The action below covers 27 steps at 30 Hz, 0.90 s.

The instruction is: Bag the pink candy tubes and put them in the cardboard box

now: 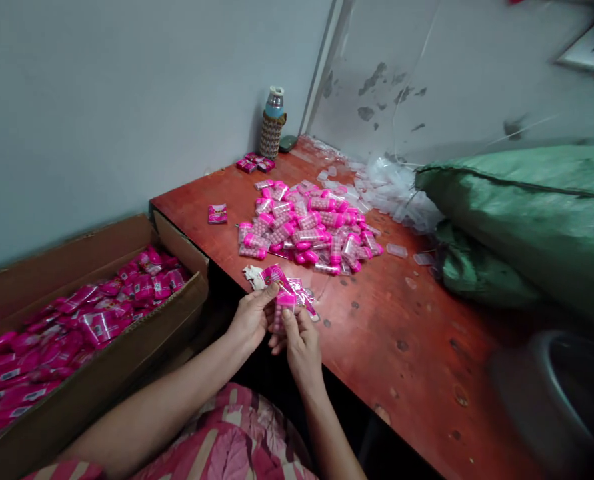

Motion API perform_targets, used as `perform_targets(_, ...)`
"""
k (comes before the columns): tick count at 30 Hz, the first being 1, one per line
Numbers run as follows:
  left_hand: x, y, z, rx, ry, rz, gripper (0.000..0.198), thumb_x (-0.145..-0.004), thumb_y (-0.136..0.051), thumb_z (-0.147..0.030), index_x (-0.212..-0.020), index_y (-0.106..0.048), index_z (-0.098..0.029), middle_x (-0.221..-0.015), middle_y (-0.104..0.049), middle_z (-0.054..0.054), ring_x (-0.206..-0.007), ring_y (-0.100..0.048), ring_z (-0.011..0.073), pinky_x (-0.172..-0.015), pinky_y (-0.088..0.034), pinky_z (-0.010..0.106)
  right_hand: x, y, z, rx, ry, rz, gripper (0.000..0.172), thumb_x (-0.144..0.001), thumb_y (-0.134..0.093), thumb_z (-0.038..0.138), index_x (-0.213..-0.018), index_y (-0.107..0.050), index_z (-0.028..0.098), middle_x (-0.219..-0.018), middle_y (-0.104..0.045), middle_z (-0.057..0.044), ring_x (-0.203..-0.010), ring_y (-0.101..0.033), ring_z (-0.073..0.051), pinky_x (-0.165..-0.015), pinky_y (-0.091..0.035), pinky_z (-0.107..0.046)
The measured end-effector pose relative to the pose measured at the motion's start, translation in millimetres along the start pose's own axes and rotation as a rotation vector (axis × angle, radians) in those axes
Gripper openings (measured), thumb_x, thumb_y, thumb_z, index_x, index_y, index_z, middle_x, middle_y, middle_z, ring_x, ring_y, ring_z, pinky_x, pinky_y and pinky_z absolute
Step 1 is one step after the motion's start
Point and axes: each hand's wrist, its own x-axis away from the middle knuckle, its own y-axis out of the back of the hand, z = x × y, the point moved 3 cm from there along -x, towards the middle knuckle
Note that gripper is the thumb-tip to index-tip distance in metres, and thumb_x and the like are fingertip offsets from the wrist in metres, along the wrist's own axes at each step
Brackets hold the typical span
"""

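My left hand [251,313] pinches a pink printed wrapper [273,275] by its edge at the table's near corner. My right hand [301,343] grips a small clear case of pink candies [283,308] and holds it against that wrapper. Both hands are closed and touch each other above the table edge. Just beyond them lies a heap of the same pink-filled clear cases [307,227] on the red table [401,320].
A cardboard box [127,360] at the left holds many wrapped pink packs. Several empty clear cases [391,193] are strewn by the wall. A green sack [521,213] fills the right side. A bottle in a woven sleeve [273,123] stands in the corner. One loose pack [217,213] lies apart.
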Motion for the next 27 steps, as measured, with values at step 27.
perform_targets(27,-2,-2.4,-10,-0.305,0.006,0.119,0.02,-0.06,-0.071,-0.026,-0.059,-0.064,-0.008,-0.053,-0.06,0.004,-0.049,-0.054,0.01,-0.05,-0.043,0.021,0,14,-7,-0.209,0.031,-0.051,0.027,-0.079,-0.055,0.035,-0.098,-0.045,0.019,-0.067,-0.06,0.003,-0.05,-0.059,-0.01,-0.044,-0.05,-0.021)
